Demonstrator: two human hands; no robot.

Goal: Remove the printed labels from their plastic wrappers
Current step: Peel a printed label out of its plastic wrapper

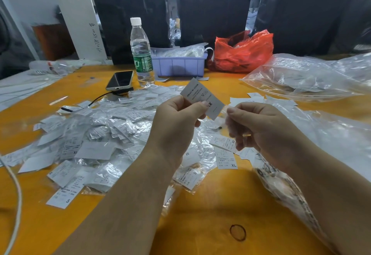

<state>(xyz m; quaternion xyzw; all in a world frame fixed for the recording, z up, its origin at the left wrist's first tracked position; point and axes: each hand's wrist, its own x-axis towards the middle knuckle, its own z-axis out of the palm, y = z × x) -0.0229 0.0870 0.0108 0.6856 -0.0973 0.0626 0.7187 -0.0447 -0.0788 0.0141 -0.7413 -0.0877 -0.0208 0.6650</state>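
My left hand (176, 118) pinches a white printed label (200, 96) between thumb and fingers, lifted above the orange table (210, 214). The label reads "MADE IN CHINA" and a size mark partly hidden by my thumb. My right hand (259, 132) is beside it with fingers curled, pinching a thin clear plastic wrapper (225, 114) at the label's lower right corner; the film is hard to make out. A heap of wrapped labels (96, 134) covers the table to the left. Loose labels (225, 150) marked XS and XL lie under my right hand.
A water bottle (141, 54), a phone (120, 80) with a black cable, a purple bin (178, 65) and a red plastic bag (243, 52) stand at the back. Large clear bags (301, 76) lie at the right. A rubber band (237, 232) lies near the front.
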